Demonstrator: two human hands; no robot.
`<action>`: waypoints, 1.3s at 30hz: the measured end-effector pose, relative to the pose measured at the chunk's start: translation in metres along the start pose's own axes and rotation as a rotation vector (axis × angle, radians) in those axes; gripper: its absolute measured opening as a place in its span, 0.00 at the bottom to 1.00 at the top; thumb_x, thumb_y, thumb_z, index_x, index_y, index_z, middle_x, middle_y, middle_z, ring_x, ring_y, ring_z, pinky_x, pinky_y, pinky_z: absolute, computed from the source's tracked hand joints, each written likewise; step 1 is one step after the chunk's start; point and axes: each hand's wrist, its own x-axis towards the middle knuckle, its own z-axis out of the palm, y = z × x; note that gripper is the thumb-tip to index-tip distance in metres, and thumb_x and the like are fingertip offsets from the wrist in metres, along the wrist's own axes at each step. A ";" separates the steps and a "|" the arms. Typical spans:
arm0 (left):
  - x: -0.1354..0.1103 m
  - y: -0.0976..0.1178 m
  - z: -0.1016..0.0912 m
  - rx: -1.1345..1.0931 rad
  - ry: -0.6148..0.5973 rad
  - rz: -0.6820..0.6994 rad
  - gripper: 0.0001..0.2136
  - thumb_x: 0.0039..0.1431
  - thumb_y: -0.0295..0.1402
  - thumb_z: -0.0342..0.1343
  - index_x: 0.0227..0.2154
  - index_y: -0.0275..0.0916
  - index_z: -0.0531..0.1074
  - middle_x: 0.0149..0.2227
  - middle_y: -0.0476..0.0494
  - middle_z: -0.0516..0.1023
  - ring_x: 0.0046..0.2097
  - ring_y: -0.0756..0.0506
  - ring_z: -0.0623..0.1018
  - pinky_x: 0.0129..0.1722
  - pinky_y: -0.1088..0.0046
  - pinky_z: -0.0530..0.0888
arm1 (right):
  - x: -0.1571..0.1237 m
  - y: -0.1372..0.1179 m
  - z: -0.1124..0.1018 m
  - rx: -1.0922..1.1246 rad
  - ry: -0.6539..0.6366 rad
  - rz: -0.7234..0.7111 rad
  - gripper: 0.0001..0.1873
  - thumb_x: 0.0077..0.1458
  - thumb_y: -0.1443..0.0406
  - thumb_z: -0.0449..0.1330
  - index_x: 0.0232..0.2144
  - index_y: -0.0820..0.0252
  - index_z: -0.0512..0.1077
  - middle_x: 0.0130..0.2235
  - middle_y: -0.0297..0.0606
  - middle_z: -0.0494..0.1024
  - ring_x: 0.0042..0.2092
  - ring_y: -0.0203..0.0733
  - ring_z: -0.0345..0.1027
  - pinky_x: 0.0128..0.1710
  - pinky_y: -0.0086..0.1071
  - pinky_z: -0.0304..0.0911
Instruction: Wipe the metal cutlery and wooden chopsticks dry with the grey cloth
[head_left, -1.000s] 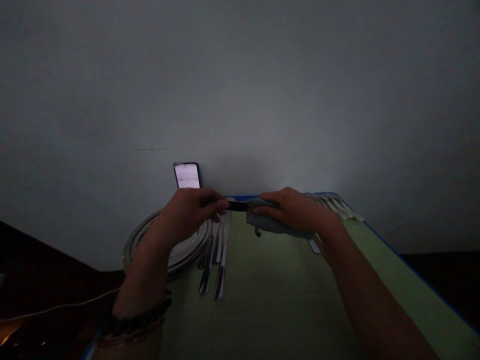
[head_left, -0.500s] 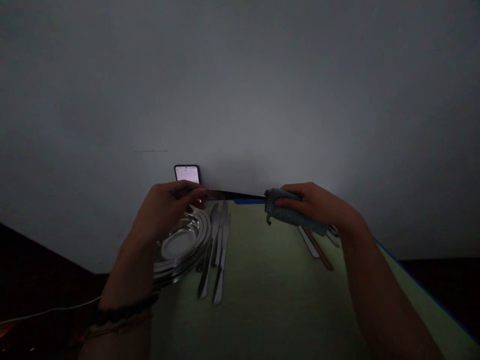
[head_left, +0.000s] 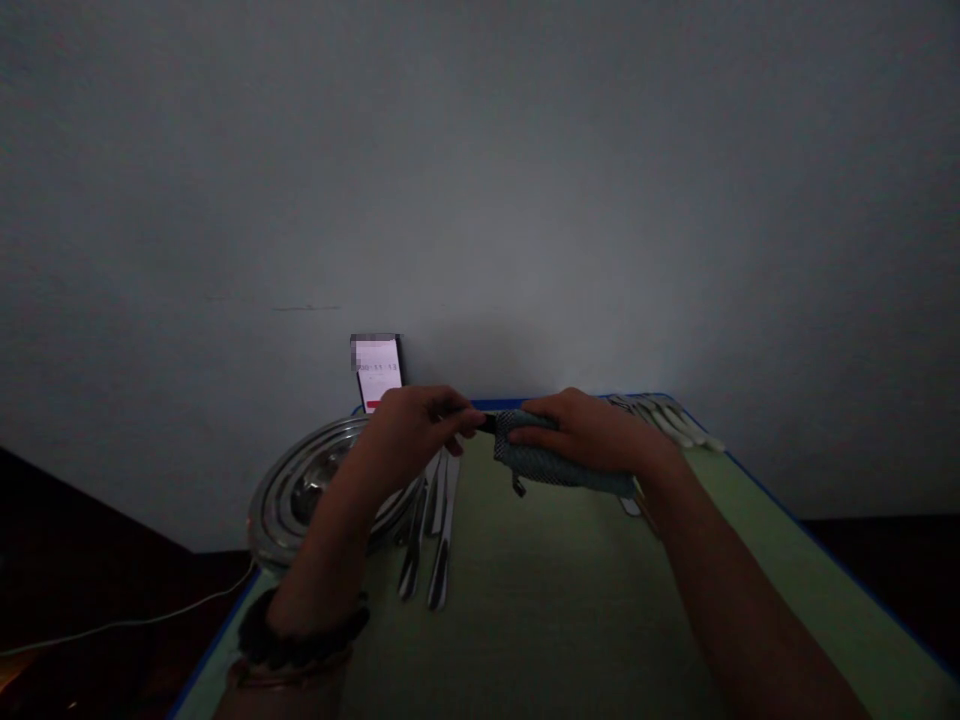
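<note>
My left hand (head_left: 416,428), closed in a pinch, holds one end of a table knife (head_left: 487,423) above the table. My right hand (head_left: 589,430) is closed around a grey-blue cloth (head_left: 570,470) folded over the rest of that knife. Only a short dark stretch of metal shows between the two hands. Below and left of the left hand, several table knives (head_left: 439,575) lie side by side. Next to them is a stack of round metal plates (head_left: 279,515), partly hidden by my left forearm.
A lit phone (head_left: 380,368) leans on the wall behind the plates. Several pale-handled utensils (head_left: 684,422) lie at the table's back right. A wooden stick (head_left: 648,512) and a metal handle end (head_left: 630,506) show under the right hand. A white cable (head_left: 142,622) hangs left of the table (head_left: 540,610).
My hands have come closer together, so less of the knife shows outside the cloth. Both sit slightly lower in view. The utensils at the back right are now uncovered.
</note>
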 end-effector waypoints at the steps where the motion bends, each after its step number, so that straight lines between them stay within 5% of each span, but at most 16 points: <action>1: 0.000 0.001 -0.001 0.033 0.039 -0.022 0.12 0.51 0.41 0.55 0.26 0.37 0.74 0.22 0.49 0.77 0.23 0.51 0.75 0.25 0.78 0.69 | 0.001 0.000 0.001 0.013 0.006 -0.019 0.20 0.57 0.53 0.48 0.35 0.60 0.72 0.31 0.37 0.76 0.29 0.34 0.65 0.29 0.27 0.54; 4: -0.004 0.003 -0.013 0.053 0.130 -0.114 0.12 0.48 0.42 0.57 0.28 0.37 0.74 0.22 0.48 0.77 0.22 0.51 0.74 0.22 0.78 0.68 | 0.004 0.002 0.004 0.069 0.025 -0.068 0.19 0.57 0.54 0.48 0.37 0.60 0.72 0.32 0.36 0.76 0.30 0.34 0.66 0.30 0.27 0.54; 9: -0.013 -0.002 -0.029 0.026 0.022 -0.124 0.11 0.50 0.42 0.55 0.28 0.39 0.76 0.25 0.48 0.79 0.25 0.51 0.73 0.24 0.78 0.67 | 0.004 0.005 0.004 0.096 -0.008 -0.068 0.19 0.56 0.53 0.49 0.36 0.59 0.72 0.31 0.35 0.75 0.30 0.34 0.66 0.29 0.26 0.54; 16: -0.006 0.000 -0.016 0.075 -0.059 -0.073 0.12 0.49 0.43 0.55 0.26 0.39 0.76 0.20 0.51 0.75 0.23 0.52 0.71 0.23 0.78 0.66 | 0.004 0.000 0.007 0.091 0.039 -0.123 0.17 0.56 0.53 0.50 0.30 0.60 0.70 0.27 0.32 0.71 0.27 0.31 0.61 0.28 0.26 0.51; 19: -0.005 0.002 -0.018 0.118 0.118 -0.140 0.15 0.49 0.45 0.54 0.23 0.38 0.75 0.20 0.50 0.74 0.23 0.50 0.71 0.22 0.77 0.65 | 0.004 -0.001 0.005 0.199 0.224 -0.126 0.15 0.56 0.55 0.51 0.31 0.59 0.70 0.27 0.32 0.71 0.29 0.32 0.62 0.30 0.27 0.53; 22: -0.006 -0.001 -0.023 0.126 0.258 -0.249 0.17 0.51 0.47 0.52 0.22 0.37 0.74 0.19 0.48 0.74 0.23 0.49 0.72 0.21 0.75 0.64 | 0.006 0.002 0.003 0.426 0.567 -0.078 0.15 0.56 0.54 0.51 0.32 0.59 0.69 0.28 0.32 0.70 0.30 0.33 0.62 0.30 0.28 0.56; 24: -0.007 -0.004 -0.022 0.119 0.159 -0.251 0.18 0.53 0.47 0.49 0.24 0.37 0.74 0.19 0.47 0.74 0.22 0.49 0.72 0.22 0.75 0.65 | 0.010 0.005 0.005 0.591 0.776 -0.049 0.15 0.55 0.54 0.51 0.31 0.58 0.69 0.28 0.31 0.69 0.30 0.33 0.62 0.30 0.28 0.57; 26: -0.007 -0.004 -0.014 0.105 -0.079 -0.157 0.18 0.55 0.46 0.47 0.28 0.37 0.75 0.24 0.46 0.77 0.26 0.49 0.74 0.25 0.75 0.67 | 0.015 0.006 0.010 0.742 0.914 -0.025 0.14 0.54 0.54 0.53 0.30 0.57 0.69 0.27 0.30 0.68 0.29 0.31 0.61 0.29 0.26 0.58; 30: -0.008 0.006 0.021 0.055 -0.497 0.019 0.16 0.54 0.46 0.50 0.39 0.41 0.72 0.40 0.45 0.78 0.39 0.46 0.76 0.38 0.72 0.69 | 0.027 -0.004 0.027 1.201 1.025 0.008 0.14 0.52 0.52 0.54 0.32 0.55 0.68 0.24 0.26 0.66 0.23 0.28 0.58 0.28 0.26 0.61; 35: -0.007 0.017 0.060 -0.209 -0.609 -0.064 0.15 0.61 0.41 0.39 0.25 0.38 0.62 0.21 0.51 0.69 0.24 0.50 0.71 0.26 0.73 0.68 | 0.035 0.000 0.035 1.539 1.102 0.126 0.15 0.50 0.52 0.54 0.34 0.55 0.68 0.23 0.26 0.69 0.24 0.30 0.65 0.31 0.29 0.66; 39: -0.005 0.013 0.060 -0.502 -0.690 -0.185 0.16 0.58 0.47 0.43 0.23 0.40 0.55 0.18 0.58 0.56 0.18 0.55 0.59 0.16 0.79 0.59 | 0.032 0.033 0.023 1.615 1.200 0.224 0.16 0.49 0.53 0.56 0.31 0.59 0.69 0.28 0.31 0.74 0.30 0.34 0.69 0.35 0.32 0.67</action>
